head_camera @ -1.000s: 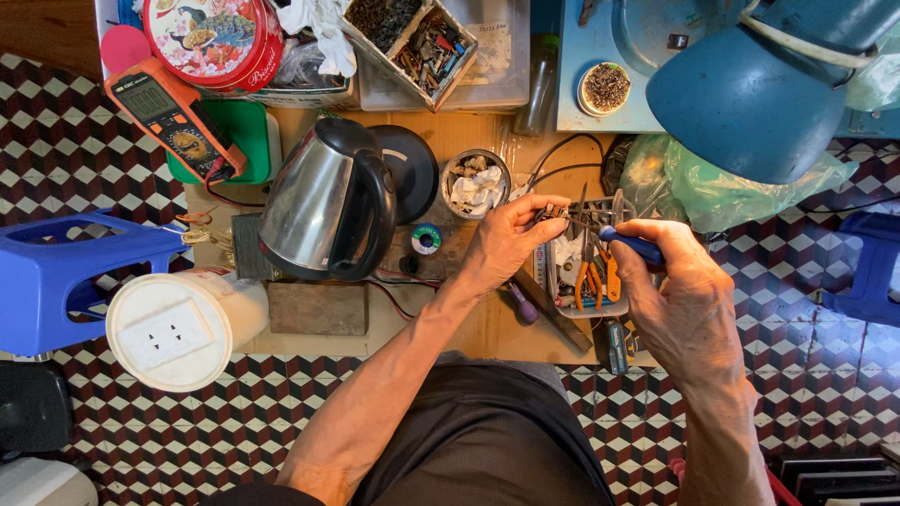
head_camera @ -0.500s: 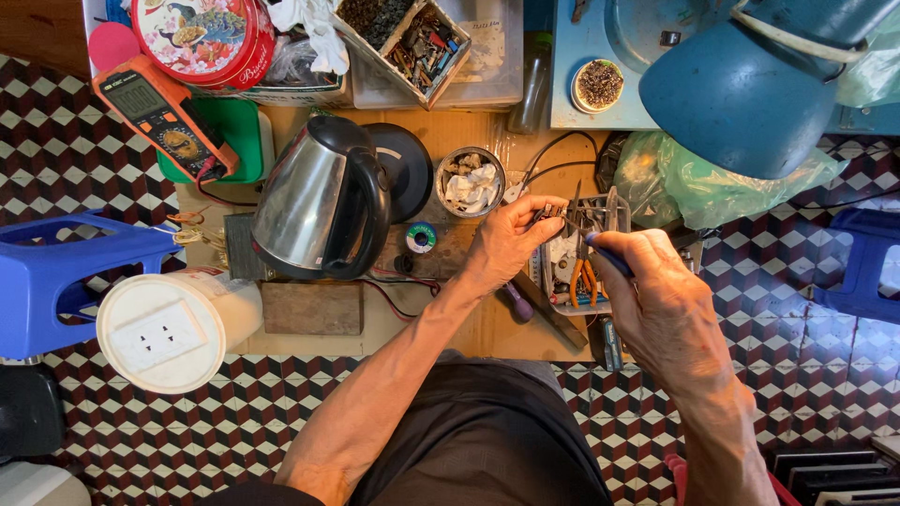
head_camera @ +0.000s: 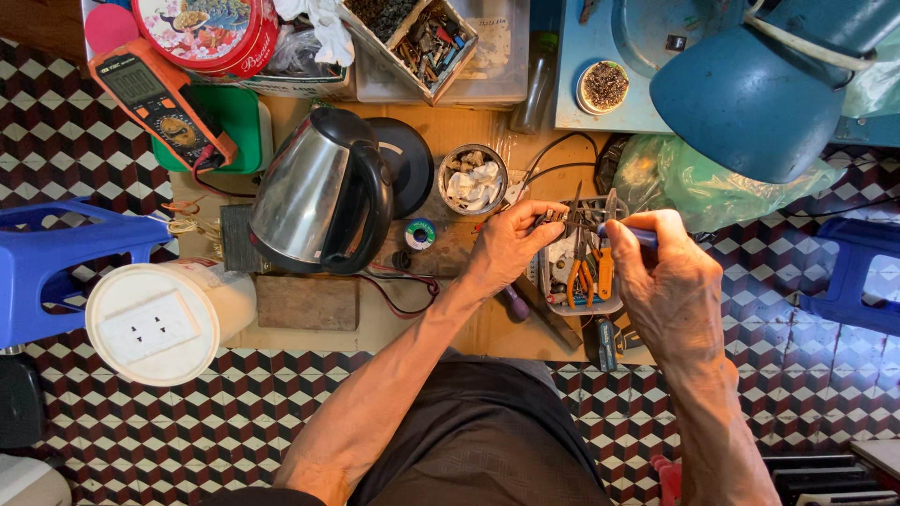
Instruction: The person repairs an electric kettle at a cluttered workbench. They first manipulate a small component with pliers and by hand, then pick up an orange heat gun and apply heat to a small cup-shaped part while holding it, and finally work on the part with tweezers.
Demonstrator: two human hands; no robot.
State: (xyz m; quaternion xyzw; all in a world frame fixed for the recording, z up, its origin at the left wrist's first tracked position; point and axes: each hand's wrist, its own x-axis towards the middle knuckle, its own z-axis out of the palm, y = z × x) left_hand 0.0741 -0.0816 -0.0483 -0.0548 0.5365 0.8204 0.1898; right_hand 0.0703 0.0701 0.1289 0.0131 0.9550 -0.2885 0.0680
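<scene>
Since the earlier frames the two hands have drawn together over the tool tray; the right hand has come in from the right until its fingertips nearly meet the left's, and the view has slid slightly so the kettle sits further right in frame.

Left hand (head_camera: 511,245): fingers pinched narrow on a small dark part (head_camera: 555,218) with thin wires or leads; too small to identify. It is held just above the top edge of the grey tool tray (head_camera: 555,272).

Right hand (head_camera: 670,286): closed round a blue-handled tool (head_camera: 637,234), handle lying roughly left-right, tip pointing left toward the pinched part. Tip and part look touching or nearly so; cannot tell which.

Key relation: the part lies directly left of the tool tip, along the tool's long axis. The left hand has the part; the right is just beside it.

Around: orange-handled pliers (head_camera: 589,276) in the tray below the hands. Steel kettle (head_camera: 314,192) on its side to the left, a tin of white scraps (head_camera: 472,180) and a solder spool (head_camera: 420,233) between. Orange multimeter (head_camera: 164,98) top left, blue lamp shade (head_camera: 750,98) top right.
</scene>
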